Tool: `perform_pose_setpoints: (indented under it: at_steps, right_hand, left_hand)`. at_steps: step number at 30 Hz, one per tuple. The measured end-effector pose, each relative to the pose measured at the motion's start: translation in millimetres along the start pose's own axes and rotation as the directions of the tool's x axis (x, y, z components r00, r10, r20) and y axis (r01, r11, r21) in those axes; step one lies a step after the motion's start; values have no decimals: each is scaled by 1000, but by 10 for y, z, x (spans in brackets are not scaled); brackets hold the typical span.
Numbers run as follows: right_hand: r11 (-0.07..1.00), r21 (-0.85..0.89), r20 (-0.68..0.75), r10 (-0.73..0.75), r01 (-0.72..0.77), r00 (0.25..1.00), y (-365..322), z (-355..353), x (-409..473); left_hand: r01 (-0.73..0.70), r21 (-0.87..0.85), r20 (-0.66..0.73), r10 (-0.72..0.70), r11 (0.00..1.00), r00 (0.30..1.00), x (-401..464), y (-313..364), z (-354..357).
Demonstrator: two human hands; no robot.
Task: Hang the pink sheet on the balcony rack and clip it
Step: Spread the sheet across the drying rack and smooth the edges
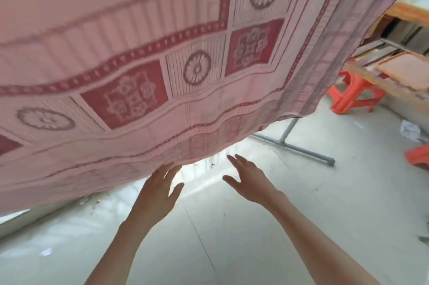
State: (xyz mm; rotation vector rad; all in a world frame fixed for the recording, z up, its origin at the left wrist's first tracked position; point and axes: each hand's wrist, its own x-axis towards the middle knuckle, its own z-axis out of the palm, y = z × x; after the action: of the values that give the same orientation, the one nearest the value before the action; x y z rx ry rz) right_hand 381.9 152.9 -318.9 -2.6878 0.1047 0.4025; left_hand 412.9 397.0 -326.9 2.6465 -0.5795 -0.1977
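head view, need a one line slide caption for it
Both open hands, left hand and right hand, reach toward the lower hem of the hanging pink patterned sheet above a pale tiled floor.

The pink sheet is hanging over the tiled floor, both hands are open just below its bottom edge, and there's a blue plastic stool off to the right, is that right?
Not quite: the stool is orange-red, not blue, as the head view shows. The rest holds: the pink sheet hangs over the tiled floor, with the left hand and right hand open just below its bottom edge.
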Motion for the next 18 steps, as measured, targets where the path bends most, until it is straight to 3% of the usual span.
perform_pose_setpoints:
  at_steps: [5, 10, 14, 18]
  right_hand:
    - [992, 117, -140, 63, -47, 988, -439, -1353, -847]
    - [994, 90, -240, 79, -58, 967, -489, -2540, -1482]
    - [993, 101, -291, 91, -65, 952, -321, -3232, -1894]
    - [993, 77, -299, 106, -86, 949, 21, -3703, -2212]
  left_hand:
    - [-190, 208, 103, 172, 959, 980, -190, 899, -1258]
    - [-340, 234, 118, 321, 911, 940, 45, 2011, -2297]
    - [-402, 260, 17, 413, 878, 911, 158, 2830, -2652]
    - [-359, 103, 40, 357, 927, 933, 160, 3377, -2561]
